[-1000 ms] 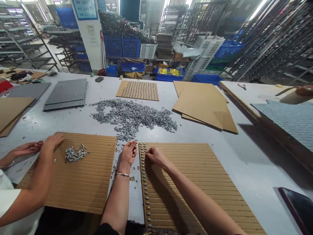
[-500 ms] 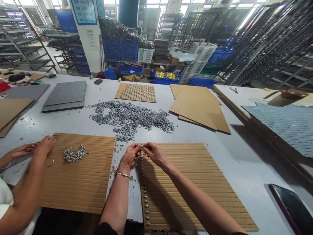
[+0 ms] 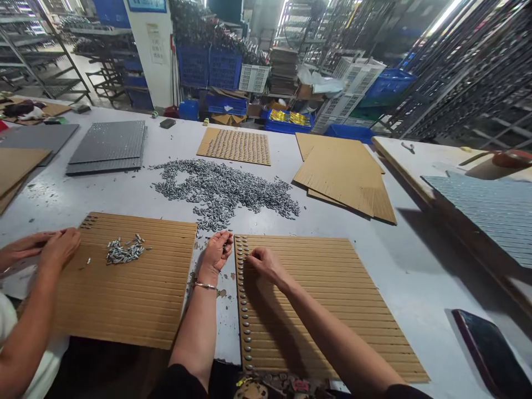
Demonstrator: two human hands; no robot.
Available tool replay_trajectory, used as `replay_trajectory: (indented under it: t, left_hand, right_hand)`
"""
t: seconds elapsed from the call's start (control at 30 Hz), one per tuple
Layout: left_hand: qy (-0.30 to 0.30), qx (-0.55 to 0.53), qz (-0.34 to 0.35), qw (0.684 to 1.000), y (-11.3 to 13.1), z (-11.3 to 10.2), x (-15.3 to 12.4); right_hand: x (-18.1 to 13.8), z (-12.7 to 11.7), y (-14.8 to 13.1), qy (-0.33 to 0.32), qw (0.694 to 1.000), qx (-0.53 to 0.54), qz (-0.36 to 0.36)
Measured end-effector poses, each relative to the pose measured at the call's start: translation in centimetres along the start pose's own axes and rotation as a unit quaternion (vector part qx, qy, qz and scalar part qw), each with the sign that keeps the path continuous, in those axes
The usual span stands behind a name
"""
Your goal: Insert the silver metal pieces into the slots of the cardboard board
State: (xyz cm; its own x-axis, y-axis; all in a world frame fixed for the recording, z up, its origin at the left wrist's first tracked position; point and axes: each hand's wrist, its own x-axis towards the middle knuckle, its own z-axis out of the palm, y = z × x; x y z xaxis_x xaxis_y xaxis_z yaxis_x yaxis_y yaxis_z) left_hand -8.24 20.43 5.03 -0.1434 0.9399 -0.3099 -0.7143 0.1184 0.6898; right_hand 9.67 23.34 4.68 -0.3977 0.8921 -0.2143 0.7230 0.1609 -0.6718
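Observation:
A slotted brown board (image 3: 332, 299) lies in front of me on the grey table (image 3: 415, 266). A column of small metal pieces (image 3: 243, 310) runs down its left edge. My right hand (image 3: 264, 263) pinches at the top of that column, fingertips on the board. My left hand (image 3: 216, 250) rests just left of the board, fingers curled around what look like small metal pieces. A big heap of loose grey metal pieces (image 3: 224, 191) lies beyond both hands.
A co-worker's hands (image 3: 45, 249) rest at the left edge of a second slotted board (image 3: 133, 293), which bears a small pile of pieces (image 3: 122, 250). Stacked brown boards (image 3: 344, 177), a perforated board (image 3: 235, 147), grey plates (image 3: 108, 147) and a dark phone (image 3: 494, 354) lie around.
My hands, which met above the board's top left corner half a second ago, have parted; the right one dropped back onto the column. The co-worker's hands slid left off the other board.

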Motion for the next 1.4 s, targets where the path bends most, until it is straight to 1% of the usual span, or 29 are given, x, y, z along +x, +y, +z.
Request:
replay_trajectory:
  t: [0.13, 0.37, 0.43, 0.53, 0.6, 0.7, 0.77, 0.97, 1.07, 1.13, 1.23, 1.3, 1.33, 1.4]
  left_hand:
    - [0.006, -0.001, -0.006, 1.000, -0.3, 0.0, 0.0]
    - [0.007, -0.003, -0.005, 1.000, -0.4, 0.0, 0.2]
    - [0.009, -0.006, -0.004, 1.000, -0.4, -0.1, 0.3]
    - [0.017, -0.015, 0.003, 1.000, -0.4, -0.1, 0.4]
    - [0.022, -0.019, 0.006, 1.000, -0.4, -0.2, 0.4]
    - [0.027, -0.020, 0.007, 0.999, -0.4, -0.3, 0.5]
    - [0.029, -0.019, 0.007, 0.999, -0.4, -0.3, 0.5]
    - [0.030, -0.009, 0.002, 0.999, -0.5, -0.1, 0.5]
    - [0.030, 0.004, 0.005, 1.000, -0.3, 0.0, 0.4]
    - [0.032, 0.016, 0.017, 0.999, 0.0, 0.2, 0.1]
    - [0.034, 0.060, 0.040, 0.997, 0.5, 1.3, -0.8]
    - [0.022, 0.102, 0.036, 0.994, 0.7, 2.5, -1.8]
    - [0.011, 0.120, 0.022, 0.992, 0.6, 3.2, -2.4]
    - [-0.005, 0.144, -0.016, 0.989, 0.0, 4.7, -3.9]
  right_hand:
    - [0.3, 0.5, 0.1, -0.008, 0.999, -0.040, 0.029]
    - [1.1, -0.3, 0.9, -0.022, 0.998, -0.040, 0.034]
    - [1.4, -0.6, 1.2, -0.002, 1.000, -0.025, 0.012]
    - [2.1, -1.0, 1.3, 0.036, 0.998, -0.011, -0.046]
    - [2.5, -1.0, 1.3, 0.028, 0.996, -0.035, -0.072]
    - [3.0, -0.7, 1.0, 0.010, 0.994, -0.074, -0.080]
    - [3.1, -0.6, 0.9, 0.009, 0.993, -0.081, -0.082]
    - [3.1, -0.4, 0.6, 0.013, 0.982, -0.139, -0.128]
    - [3.1, -0.6, 0.6, 0.010, 0.984, -0.122, -0.129]
    - [2.9, -1.1, 0.4, 0.014, 0.987, -0.084, -0.136]
    - [1.9, -2.4, -0.6, 0.077, 0.986, 0.007, -0.149]
    - [0.7, -3.3, -1.7, 0.118, 0.976, 0.056, -0.177]
    - [-0.1, -3.6, -2.3, 0.120, 0.970, 0.069, -0.201]
    - [-2.0, -4.0, -3.4, 0.101, 0.959, 0.068, -0.257]
